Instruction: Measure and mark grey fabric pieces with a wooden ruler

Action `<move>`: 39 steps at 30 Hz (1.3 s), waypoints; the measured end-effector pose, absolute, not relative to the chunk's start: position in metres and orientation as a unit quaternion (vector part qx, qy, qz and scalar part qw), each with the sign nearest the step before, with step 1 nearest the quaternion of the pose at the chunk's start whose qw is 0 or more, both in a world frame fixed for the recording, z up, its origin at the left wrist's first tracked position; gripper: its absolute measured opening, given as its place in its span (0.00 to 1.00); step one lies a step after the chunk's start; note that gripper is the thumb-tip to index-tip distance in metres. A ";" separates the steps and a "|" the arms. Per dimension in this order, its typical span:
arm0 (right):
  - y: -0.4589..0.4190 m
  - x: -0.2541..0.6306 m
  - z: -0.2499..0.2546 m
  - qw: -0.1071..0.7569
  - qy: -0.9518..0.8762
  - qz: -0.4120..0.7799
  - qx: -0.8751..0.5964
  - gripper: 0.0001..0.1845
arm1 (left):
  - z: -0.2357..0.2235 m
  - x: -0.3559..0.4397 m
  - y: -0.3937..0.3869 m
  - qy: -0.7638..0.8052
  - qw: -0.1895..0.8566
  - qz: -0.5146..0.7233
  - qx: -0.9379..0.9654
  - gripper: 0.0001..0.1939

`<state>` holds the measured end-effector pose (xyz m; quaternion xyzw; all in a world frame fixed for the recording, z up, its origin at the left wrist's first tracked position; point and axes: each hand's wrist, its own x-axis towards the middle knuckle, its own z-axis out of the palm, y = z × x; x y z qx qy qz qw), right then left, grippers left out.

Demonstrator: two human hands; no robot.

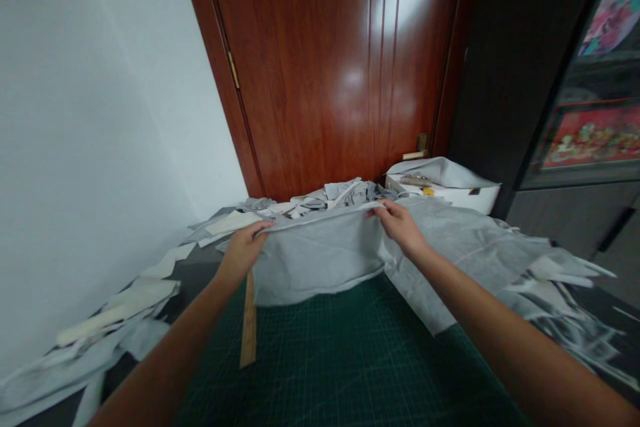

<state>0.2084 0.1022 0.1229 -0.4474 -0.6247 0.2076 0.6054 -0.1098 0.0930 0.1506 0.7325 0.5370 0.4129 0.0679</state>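
Note:
A pale grey piece of fabric (pixel 320 257) hangs between my two hands, its top edge stretched nearly level and its lower edge drooping over the green cutting mat (pixel 325 360). My left hand (pixel 245 247) pinches the upper left corner. The upper right part is gripped by my right hand (pixel 397 223), thumb and fingers closed on the edge. Under the fabric's left side a wooden ruler (pixel 249 330) sticks out, lying on the mat. A larger grey fabric sheet (pixel 455 233) spreads beneath my right forearm and partly over the mat.
Fabric scraps (pixel 350 193) are heaped at the back against a brown door (pixel 320 73). More offcuts (pixel 135 303) line the left wall. A white box (pixel 465 199) with cloth on top stands at the back right. Strips (pixel 575 320) pile up at the right, near a dark cabinet (pixel 570 220).

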 end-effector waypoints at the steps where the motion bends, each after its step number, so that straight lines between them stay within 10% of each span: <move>1: 0.102 0.208 0.137 0.626 -0.625 0.194 -0.424 0.15 | 0.166 -0.113 0.087 0.529 0.040 0.424 0.734 0.15; 7: 0.051 0.217 0.153 0.614 -0.679 0.149 -0.373 0.13 | 0.190 -0.126 0.025 0.464 -0.057 0.422 0.777 0.15; 17: -0.013 0.276 0.029 0.151 -0.774 0.374 -0.488 0.22 | 0.078 -0.122 -0.006 0.433 0.214 0.046 0.875 0.15; 24: 0.027 0.223 0.048 0.222 -0.810 0.214 -0.499 0.18 | 0.041 -0.074 0.020 0.473 0.104 0.128 0.865 0.23; 39: 0.041 0.183 -0.001 0.095 -0.800 -0.062 -0.589 0.18 | 0.001 -0.092 0.054 0.484 -0.023 0.054 0.873 0.26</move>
